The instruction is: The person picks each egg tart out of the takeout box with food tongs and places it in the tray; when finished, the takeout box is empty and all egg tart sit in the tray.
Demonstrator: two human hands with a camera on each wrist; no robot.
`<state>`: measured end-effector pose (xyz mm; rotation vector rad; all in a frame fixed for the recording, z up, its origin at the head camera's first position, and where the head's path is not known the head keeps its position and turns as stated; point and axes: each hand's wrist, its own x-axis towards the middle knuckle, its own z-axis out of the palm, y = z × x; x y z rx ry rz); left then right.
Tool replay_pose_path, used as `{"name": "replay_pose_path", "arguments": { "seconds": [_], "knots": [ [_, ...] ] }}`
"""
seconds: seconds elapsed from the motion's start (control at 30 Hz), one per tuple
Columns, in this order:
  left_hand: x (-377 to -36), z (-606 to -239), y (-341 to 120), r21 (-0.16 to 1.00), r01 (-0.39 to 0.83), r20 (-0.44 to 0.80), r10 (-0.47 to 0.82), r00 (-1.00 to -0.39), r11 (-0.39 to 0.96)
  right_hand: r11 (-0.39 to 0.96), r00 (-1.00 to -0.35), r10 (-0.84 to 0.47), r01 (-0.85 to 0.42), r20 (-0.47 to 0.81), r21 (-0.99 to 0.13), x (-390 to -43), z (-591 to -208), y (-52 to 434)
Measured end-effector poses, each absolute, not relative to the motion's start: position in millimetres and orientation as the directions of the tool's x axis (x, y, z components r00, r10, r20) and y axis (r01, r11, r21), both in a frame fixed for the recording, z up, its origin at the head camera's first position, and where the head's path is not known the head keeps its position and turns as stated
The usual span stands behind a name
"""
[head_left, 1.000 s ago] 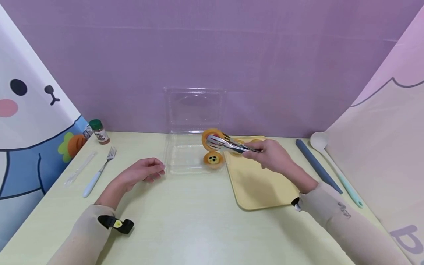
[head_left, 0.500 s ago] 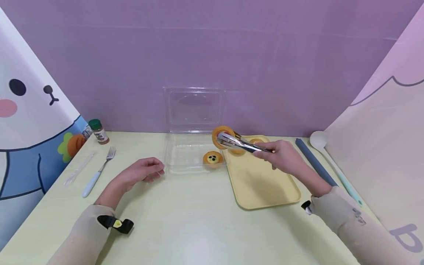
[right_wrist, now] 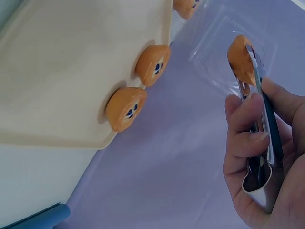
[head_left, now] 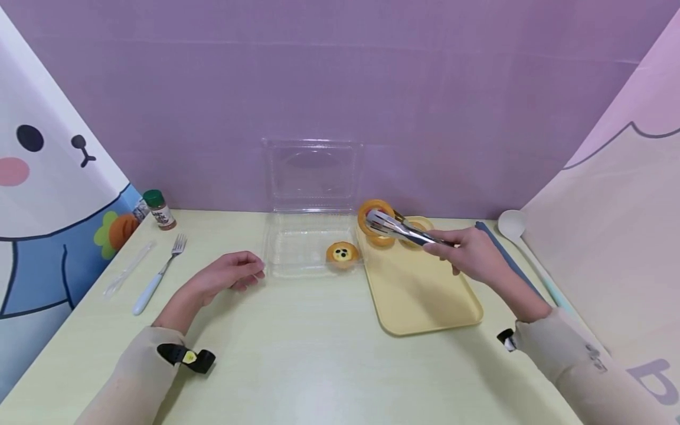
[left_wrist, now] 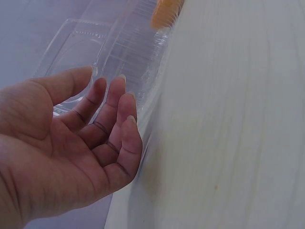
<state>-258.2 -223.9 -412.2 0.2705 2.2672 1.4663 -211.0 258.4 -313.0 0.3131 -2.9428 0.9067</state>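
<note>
My right hand (head_left: 473,254) grips metal tongs (head_left: 406,227), whose tips pinch an egg tart (right_wrist: 241,59). In the head view this tart is held up over the far left corner of the yellow tray (head_left: 425,301). Two more tarts with blueberry-like dots, a nearer tart (right_wrist: 126,109) and a farther tart (right_wrist: 152,64), sit at the tray's far end. A clear plastic clamshell box (head_left: 294,245) stands with its lid up, and one dotted tart (head_left: 342,254) lies in its right front part. My left hand (head_left: 225,274), fingers loosely curled and holding nothing, is beside the box's left front corner.
On the left lie a fork (head_left: 159,277) and a clear plastic utensil (head_left: 127,271), with a green-capped spice jar (head_left: 159,209) behind. To the right are a dark blue bar (head_left: 510,254) and a spoon (head_left: 512,224) with a mint handle. A purple cloth wall (head_left: 451,118) closes the back.
My right hand has carried the tongs and the pinched tart to the right, from over the box to over the tray's far left corner. The left hand has stayed in place.
</note>
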Motion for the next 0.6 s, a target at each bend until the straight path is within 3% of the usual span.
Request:
{"name": "replay_pose_path", "arguments": {
  "seconds": [0.6],
  "knots": [
    [-258.4,-411.7,-223.1,0.906,-0.069,-0.244,0.381,-0.892,0.417,0.821,-0.990,-0.130,-0.138,0.055,-0.554,-193.8,-331.1,287.4]
  ]
}}
